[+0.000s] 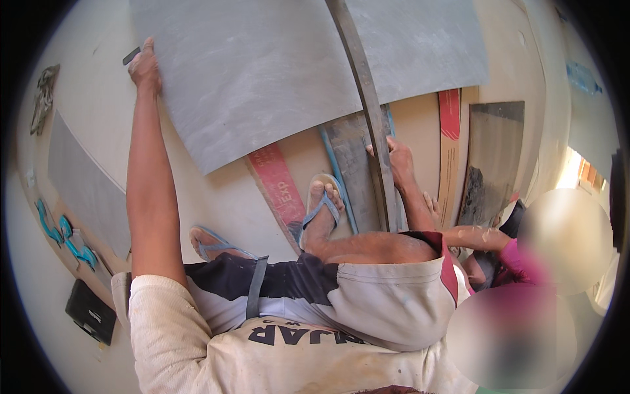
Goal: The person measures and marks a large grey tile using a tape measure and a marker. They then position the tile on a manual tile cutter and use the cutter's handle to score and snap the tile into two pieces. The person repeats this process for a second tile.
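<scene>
A large grey tile (249, 79) lies flat ahead of me, raised on strips. Across it runs a long metal straightedge (359, 69), which reaches past the tile's near edge towards my knee. My left hand (146, 71) is closed at the tile's left edge around a small dark flat piece (132, 56), whose kind I cannot make out. Nearer to me, my right hand (400, 163) is wrapped round the straightedge below the tile's near edge. Part of its grip is hidden behind the bar.
Under the tile lie a red cardboard strip (279, 187), a blue-edged board (354, 171) and another cardboard strip (449, 151). A dusty dark panel (492, 157) is at right, near a person in a magenta sleeve (525, 262). Left are turquoise suction-cup handles (72, 240) and a black case (90, 312).
</scene>
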Demonstrator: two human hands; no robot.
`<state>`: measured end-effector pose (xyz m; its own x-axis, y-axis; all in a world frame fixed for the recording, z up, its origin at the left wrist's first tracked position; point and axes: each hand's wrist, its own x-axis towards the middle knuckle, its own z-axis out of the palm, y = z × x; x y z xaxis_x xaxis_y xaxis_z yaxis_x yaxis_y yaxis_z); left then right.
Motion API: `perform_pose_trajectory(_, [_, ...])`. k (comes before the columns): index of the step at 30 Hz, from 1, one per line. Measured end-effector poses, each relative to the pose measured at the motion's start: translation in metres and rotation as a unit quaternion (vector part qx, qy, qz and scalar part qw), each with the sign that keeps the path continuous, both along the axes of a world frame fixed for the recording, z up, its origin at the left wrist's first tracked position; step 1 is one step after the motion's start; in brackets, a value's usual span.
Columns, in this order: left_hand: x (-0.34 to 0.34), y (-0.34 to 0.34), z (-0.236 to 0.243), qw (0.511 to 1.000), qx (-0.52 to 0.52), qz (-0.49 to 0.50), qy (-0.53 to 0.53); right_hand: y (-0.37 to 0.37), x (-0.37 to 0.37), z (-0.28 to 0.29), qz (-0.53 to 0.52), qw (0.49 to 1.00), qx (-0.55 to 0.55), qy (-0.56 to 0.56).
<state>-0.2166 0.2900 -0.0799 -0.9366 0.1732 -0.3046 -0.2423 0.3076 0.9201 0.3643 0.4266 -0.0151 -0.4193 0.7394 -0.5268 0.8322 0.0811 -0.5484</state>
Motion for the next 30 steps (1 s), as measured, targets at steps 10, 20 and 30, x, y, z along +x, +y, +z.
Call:
perform_pose_trajectory(10, [-0.033, -0.011, -0.039, 0.998, 0.032, 0.016, -0.053, 0.006, -0.01, 0.013, 0.07, 0.993, 0.031, -0.088])
perform_pose_trajectory(20, [-0.015, -0.002, -0.023, 0.998, -0.07, 0.005, -0.004, 0.011, -0.002, 0.012, 0.097, 0.994, -0.001, -0.059])
perform_pose_trajectory(30, [-0.018, 0.005, -0.043, 0.985, -0.151, 0.05, 0.065, 0.076, -0.057, 0.064, -0.097, 0.976, 0.158, 0.115])
